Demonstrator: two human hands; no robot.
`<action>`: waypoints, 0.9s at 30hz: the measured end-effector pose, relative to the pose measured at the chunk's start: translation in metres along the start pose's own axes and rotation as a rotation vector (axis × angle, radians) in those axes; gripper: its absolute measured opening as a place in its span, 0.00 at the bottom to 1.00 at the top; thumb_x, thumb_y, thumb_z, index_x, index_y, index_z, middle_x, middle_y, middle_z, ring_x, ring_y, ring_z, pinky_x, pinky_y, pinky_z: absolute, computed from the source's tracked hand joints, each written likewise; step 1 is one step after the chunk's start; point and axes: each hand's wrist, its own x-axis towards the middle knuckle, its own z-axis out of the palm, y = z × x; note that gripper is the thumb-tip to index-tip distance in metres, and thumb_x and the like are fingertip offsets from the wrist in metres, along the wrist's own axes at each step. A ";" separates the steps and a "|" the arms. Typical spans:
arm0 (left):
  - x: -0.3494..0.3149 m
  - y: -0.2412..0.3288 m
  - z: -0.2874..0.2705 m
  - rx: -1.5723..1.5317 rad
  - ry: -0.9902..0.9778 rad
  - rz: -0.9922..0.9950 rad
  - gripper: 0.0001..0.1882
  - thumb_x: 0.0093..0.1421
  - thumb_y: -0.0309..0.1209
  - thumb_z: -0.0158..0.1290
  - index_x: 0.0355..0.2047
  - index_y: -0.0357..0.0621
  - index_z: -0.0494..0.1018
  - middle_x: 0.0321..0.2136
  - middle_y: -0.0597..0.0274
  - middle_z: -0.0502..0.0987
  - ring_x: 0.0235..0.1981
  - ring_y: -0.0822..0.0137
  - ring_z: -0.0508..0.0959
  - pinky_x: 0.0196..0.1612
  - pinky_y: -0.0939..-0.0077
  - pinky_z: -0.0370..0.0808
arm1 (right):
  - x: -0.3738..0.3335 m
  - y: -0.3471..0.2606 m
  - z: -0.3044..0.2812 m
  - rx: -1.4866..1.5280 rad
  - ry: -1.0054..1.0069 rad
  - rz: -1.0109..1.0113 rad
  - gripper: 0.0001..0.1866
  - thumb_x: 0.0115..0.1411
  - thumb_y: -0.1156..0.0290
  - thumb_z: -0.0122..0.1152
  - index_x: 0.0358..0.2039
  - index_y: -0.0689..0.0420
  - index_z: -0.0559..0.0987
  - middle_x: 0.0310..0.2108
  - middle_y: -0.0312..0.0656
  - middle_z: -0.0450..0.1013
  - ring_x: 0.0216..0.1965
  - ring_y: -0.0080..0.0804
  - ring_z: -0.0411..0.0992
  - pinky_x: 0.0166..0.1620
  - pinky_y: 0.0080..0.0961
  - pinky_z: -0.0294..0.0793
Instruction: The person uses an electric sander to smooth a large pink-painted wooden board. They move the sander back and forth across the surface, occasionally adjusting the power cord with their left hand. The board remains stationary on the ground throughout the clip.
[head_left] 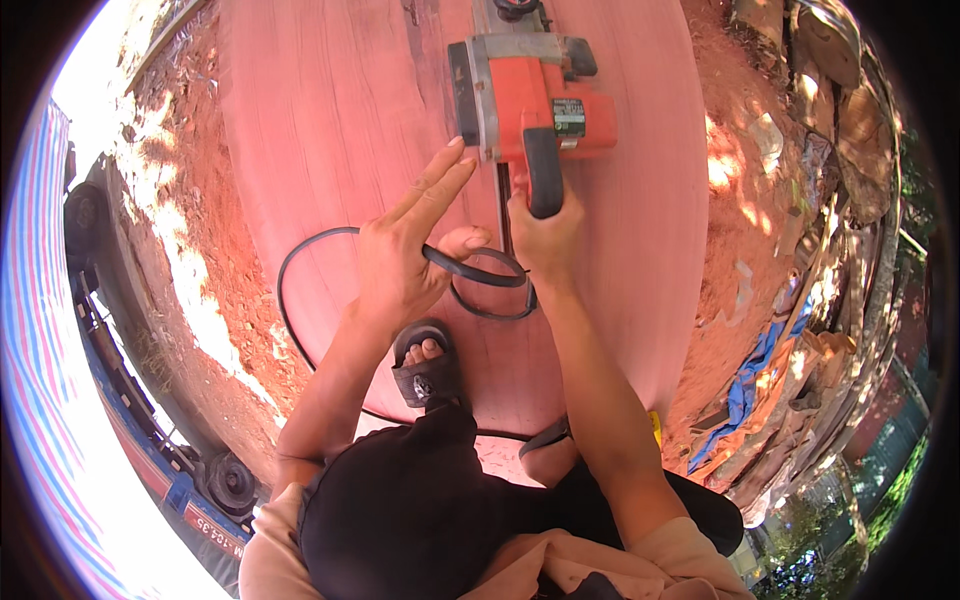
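My right hand [548, 235] is wrapped round the black rear handle of a red electric planer [520, 95]. The planer rests on a broad reddish wooden slab [340, 120], its grey metal front and round black knob pointing away from me. Just behind the tool's left side, my left hand [405, 250] hovers with its fingers stretched forward and thumb apart. A black power cord [465, 268] passes across this hand between thumb and palm. It loops beneath the right wrist and curves over the slab to the left. The left palm is partly hidden.
My sandalled foot [428, 365] stands on the slab's near part. Red soil [255, 190] borders both sides. Scrap wood and a blue sheet [745, 385] lie at the right. At far left are a striped tarp [40, 300] and a vehicle with wheels [228, 482].
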 end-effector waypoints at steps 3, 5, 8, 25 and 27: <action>-0.011 0.001 -0.030 -0.132 -0.016 -0.030 0.44 0.63 0.68 0.53 0.56 0.36 0.81 0.60 0.49 0.80 0.41 0.54 0.89 0.29 0.73 0.80 | 0.059 -0.015 0.027 0.016 -0.030 0.050 0.07 0.57 0.77 0.66 0.38 0.60 0.83 0.30 0.44 0.83 0.33 0.38 0.83 0.41 0.35 0.80; -0.020 0.003 -0.051 -0.199 -0.048 -0.063 0.49 0.64 0.73 0.45 0.56 0.35 0.80 0.57 0.47 0.82 0.34 0.62 0.86 0.26 0.77 0.75 | 0.101 -0.022 0.049 0.015 -0.018 -0.008 0.05 0.57 0.76 0.66 0.35 0.60 0.83 0.28 0.45 0.82 0.31 0.38 0.82 0.38 0.36 0.79; -0.030 0.007 -0.070 -0.147 0.000 -0.095 0.55 0.65 0.77 0.35 0.54 0.33 0.81 0.53 0.46 0.84 0.21 0.77 0.76 0.20 0.82 0.65 | 0.161 -0.031 0.074 -0.036 -0.043 -0.032 0.06 0.59 0.73 0.65 0.30 0.61 0.81 0.21 0.42 0.79 0.25 0.36 0.79 0.32 0.38 0.77; -0.053 0.006 -0.105 -0.042 0.287 -0.173 0.65 0.61 0.82 0.18 0.61 0.32 0.75 0.47 0.42 0.86 0.12 0.85 0.59 0.17 0.87 0.54 | -0.159 0.014 -0.081 0.007 -0.226 0.276 0.08 0.59 0.79 0.68 0.40 0.62 0.83 0.31 0.41 0.82 0.35 0.27 0.82 0.41 0.27 0.80; -0.052 0.003 -0.093 -0.052 0.239 -0.093 0.60 0.65 0.79 0.24 0.55 0.30 0.79 0.43 0.49 0.87 0.15 0.81 0.61 0.24 0.81 0.65 | -0.181 0.019 -0.088 0.002 -0.239 0.300 0.08 0.58 0.79 0.68 0.39 0.62 0.83 0.30 0.40 0.82 0.33 0.26 0.82 0.40 0.27 0.81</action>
